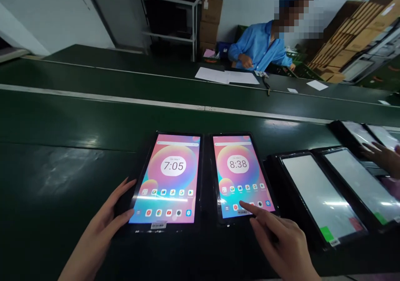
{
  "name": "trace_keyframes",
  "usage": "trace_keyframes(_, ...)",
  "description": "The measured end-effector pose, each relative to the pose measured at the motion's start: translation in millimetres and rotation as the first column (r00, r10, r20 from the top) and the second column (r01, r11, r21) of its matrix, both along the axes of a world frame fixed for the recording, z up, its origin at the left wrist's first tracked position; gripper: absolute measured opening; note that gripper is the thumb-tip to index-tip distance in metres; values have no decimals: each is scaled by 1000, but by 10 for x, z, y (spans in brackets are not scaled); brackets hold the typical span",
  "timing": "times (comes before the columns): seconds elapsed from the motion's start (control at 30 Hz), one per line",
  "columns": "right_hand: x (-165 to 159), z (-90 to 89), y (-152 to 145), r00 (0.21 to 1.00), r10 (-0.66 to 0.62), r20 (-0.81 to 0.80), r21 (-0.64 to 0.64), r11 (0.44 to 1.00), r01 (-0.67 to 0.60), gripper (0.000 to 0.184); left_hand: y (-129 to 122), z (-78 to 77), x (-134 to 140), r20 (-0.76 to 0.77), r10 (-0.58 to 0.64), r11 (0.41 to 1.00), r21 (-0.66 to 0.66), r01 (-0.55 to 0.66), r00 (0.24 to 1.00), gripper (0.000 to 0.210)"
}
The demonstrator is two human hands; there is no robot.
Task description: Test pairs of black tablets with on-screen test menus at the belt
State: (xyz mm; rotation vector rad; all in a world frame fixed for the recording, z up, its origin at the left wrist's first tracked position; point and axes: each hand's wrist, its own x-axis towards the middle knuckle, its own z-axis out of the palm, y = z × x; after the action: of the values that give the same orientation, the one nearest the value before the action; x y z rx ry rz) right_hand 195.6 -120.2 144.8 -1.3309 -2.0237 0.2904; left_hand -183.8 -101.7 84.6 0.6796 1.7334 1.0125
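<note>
Two lit tablets lie flat side by side on the dark green bench. The left tablet (170, 177) shows a pink and blue home screen reading 7:05. A matching screen on the right tablet (239, 172) reads 8:38. My left hand (108, 214) rests at the left tablet's lower left edge, fingers apart, thumb near the screen's border; it grips nothing. Over the right tablet's bottom icons, my right hand (281, 235) points its index finger at the screen, the other fingers loosely curled and holding nothing. Whether the fingertip presses the glass, I cannot tell.
Tablets with white screens and coloured corner patches (325, 197) lie to the right. Another person's hand (383, 156) reaches over tablets at the far right. Across the bench (62, 114) sits a co-worker in blue (261, 43), near white papers (218, 75). Boxes (346, 39) stand behind.
</note>
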Motion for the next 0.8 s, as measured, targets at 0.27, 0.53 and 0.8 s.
trace_keyframes(0.27, -83, 219, 133, 996, 43, 79, 39, 998, -47, 35, -98, -49, 119, -189, -132, 978, 137, 160, 973, 62)
trace_keyframes(0.53, -94, 160, 107, 987, 146, 74, -149, 980, -134, 30, -99, -21, 113, -181, -120, 984, 105, 141, 976, 56)
trace_keyframes(0.8, -159, 125, 40, 993, 117, 10, -114, 987, -115, 31, -100, 56, 205, -178, -48, 991, 116, 69, 983, 57)
